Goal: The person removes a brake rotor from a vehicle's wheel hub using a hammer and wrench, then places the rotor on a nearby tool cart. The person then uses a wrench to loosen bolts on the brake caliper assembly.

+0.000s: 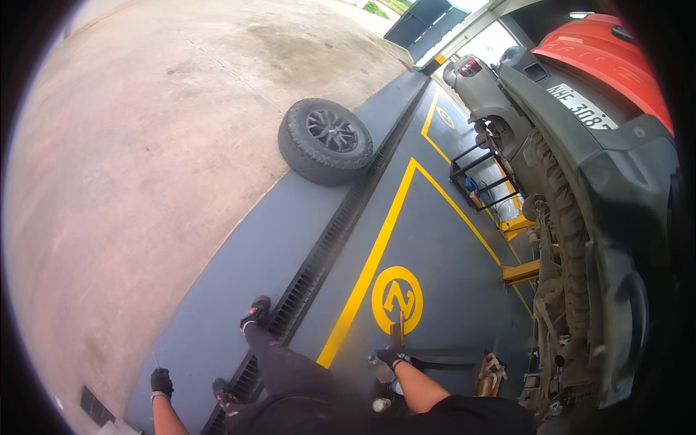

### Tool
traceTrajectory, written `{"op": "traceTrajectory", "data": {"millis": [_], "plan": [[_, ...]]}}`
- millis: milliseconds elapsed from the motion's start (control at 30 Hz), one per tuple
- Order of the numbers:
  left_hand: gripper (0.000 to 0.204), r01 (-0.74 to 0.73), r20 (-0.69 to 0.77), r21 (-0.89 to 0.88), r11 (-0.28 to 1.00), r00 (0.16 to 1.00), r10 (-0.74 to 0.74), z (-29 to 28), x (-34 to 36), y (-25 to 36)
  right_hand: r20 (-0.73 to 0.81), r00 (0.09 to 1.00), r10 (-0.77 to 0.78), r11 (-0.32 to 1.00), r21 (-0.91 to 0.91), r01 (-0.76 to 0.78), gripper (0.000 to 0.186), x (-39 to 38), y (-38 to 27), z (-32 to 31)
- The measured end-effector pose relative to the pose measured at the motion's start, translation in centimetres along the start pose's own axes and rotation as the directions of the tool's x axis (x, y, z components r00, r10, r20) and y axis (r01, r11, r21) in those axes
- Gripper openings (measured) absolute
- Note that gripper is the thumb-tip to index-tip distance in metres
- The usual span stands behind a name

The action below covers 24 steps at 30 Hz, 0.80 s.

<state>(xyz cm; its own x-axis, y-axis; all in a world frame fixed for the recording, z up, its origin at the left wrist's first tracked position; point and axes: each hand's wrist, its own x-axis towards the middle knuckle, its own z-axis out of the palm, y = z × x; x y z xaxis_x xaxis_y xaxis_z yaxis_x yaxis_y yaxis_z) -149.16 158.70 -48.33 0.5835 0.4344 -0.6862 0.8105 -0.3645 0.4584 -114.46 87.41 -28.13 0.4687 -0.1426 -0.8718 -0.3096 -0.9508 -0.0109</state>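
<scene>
At the bottom centre, the black-gloved right hand is at a clear, plastic-looking container; I cannot tell whether it grips. At lower left, the black-gloved left hand looks curled, contents unclear. A black-spoked rubber wheel lies upper centre.

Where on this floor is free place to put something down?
Free: pale concrete floor left of the black rubber tyre; blue-grey painted floor between the converging yellow lines, above the yellow circular marking. Crowded: around your black-gloved right hand, with black bars beside it, and beneath the red-and-grey vehicle, near yellow lift arms.
</scene>
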Motion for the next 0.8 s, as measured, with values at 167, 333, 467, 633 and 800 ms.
{"op": "traceTrajectory", "data": {"millis": [167,333,467,633,800], "plan": [[0.027,0.541,0.219,-0.574,0.616,0.825,-0.521,-1.3,0.0,16.6,-0.071,0.945,-0.318,0.811,-0.536,0.232,0.034,12.2,-16.4,-15.0],[0.031,0.612,0.393,-0.421,0.670,0.788,-0.473,3.2,5.0,34.1,-0.009,0.827,-0.562,0.827,-0.013,0.562,0.034,12.0,-32.7,-33.7],[0.034,0.581,0.434,-0.373,0.723,0.798,-0.418,7.1,11.5,47.0,-0.101,0.713,-0.694,0.718,-0.168,0.675,0.026,10.8,-41.1,-46.4],[0.042,0.583,0.429,-0.308,0.752,0.791,-0.437,8.9,22.1,61.5,-0.059,0.863,-0.502,0.863,0.035,0.504,0.025,27.3,-37.8,-57.5],[0.047,0.369,0.228,-0.489,0.791,0.929,-0.292,9.8,38.9,79.9,-0.155,0.971,-0.184,0.955,0.205,0.214,0.020,36.3,-26.0,-72.0]]}}
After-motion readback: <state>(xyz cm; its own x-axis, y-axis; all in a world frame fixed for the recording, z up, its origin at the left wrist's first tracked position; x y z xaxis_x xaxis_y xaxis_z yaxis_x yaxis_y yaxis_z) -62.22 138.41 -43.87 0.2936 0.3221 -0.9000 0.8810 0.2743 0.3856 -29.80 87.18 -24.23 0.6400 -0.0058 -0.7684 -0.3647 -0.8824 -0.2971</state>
